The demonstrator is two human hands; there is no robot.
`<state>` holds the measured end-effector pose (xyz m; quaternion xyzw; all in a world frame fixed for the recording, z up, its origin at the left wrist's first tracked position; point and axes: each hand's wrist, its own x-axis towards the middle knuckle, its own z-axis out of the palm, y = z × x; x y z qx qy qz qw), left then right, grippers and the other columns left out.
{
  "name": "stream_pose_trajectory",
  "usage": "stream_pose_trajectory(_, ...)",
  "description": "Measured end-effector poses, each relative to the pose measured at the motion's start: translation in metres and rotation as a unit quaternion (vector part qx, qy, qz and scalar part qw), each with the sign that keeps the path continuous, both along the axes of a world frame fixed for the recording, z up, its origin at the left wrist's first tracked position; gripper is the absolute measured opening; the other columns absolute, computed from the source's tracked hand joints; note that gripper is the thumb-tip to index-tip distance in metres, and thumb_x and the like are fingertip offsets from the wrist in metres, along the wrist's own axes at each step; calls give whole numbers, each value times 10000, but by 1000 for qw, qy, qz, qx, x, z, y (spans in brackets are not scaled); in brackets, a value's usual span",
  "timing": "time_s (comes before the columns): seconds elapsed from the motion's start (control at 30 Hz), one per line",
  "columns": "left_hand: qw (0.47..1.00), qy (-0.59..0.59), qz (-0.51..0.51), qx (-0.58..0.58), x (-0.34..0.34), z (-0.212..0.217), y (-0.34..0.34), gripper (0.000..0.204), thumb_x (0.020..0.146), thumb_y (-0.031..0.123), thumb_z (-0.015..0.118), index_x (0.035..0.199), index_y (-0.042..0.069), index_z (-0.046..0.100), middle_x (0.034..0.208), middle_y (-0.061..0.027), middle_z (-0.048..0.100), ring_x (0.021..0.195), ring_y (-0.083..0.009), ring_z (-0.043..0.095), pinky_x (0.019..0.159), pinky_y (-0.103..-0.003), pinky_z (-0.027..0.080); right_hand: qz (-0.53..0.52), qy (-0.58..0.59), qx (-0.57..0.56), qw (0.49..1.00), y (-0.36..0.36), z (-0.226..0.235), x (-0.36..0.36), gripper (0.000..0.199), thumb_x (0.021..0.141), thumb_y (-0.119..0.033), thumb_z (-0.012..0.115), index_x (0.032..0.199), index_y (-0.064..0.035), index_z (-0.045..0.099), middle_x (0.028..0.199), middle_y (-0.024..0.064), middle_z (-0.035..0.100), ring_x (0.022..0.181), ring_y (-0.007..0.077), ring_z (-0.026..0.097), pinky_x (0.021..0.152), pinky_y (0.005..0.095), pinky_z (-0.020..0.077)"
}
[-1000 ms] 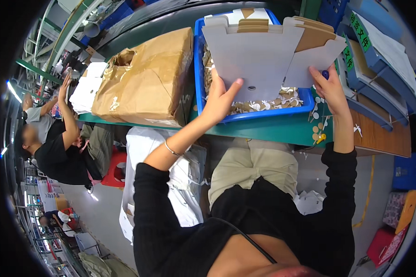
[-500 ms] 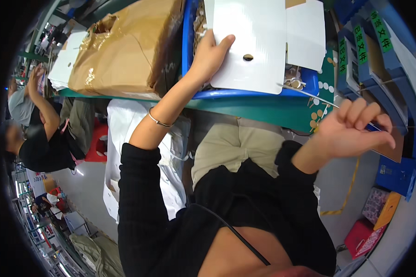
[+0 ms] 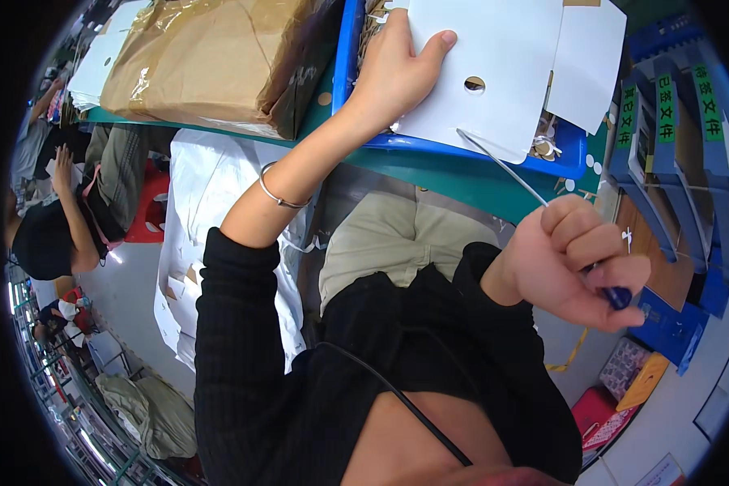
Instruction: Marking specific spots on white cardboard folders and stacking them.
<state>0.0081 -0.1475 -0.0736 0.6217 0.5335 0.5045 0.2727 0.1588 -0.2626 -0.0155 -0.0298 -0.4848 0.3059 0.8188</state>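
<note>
Moved since half a second ago: right hand (image 3: 571,259) pulled down and closer to the body, now curled into a fist; left hand (image 3: 393,69) in the same spot as before, on the white card.

Big green table (image 3: 462,174) across the top. Large brown paper-wrapped parcel (image 3: 219,61) lying on the table, off to the left. Blue tray (image 3: 462,146) just beside the parcel, full of cardboard bits. Flat white card sheet (image 3: 502,73) with a small round hole, resting over the blue tray. Pile of white sheets (image 3: 211,235) hanging down below the table edge, next to the knees.

Left hand pressed flat on the card sheet, thumb out on top, fingers spread, holding the sheet down. Thin silver bangle (image 3: 279,194) around the left wrist.

Right hand clenched tight around a thin metal tool (image 3: 502,166) with a dark blue handle. Handle end poking out past the fingers, thin metal rod reaching up to the bottom edge of the card sheet.

Another person (image 3: 53,227) in black far off to the left.
</note>
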Motion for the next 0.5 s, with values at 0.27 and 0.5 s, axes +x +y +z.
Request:
stream_pose_trajectory(0.27, 999, 28, 9, 26, -3, 2, -8, 339, 823, 236, 558, 828, -82, 441, 609, -167, 492, 472, -246, 518, 432, -308, 452, -191, -118, 75, 972, 10, -35, -39, 589, 849, -633, 228, 585, -122, 357, 437, -20, 291, 366, 84, 189, 352, 251, 158)
stream_pose_trajectory(0.5, 998, 52, -11, 41, 5, 9, -5, 289, 840, 184, 548, 913, -70, 432, 704, -157, 532, 538, -197, 541, 473, -273, 459, -18, 52, 111, 992, -2, -5, -19, 507, 863, -563, 356, 567, -151, 344, 431, -59, 254, 358, 73, 170, 362, 243, 132)
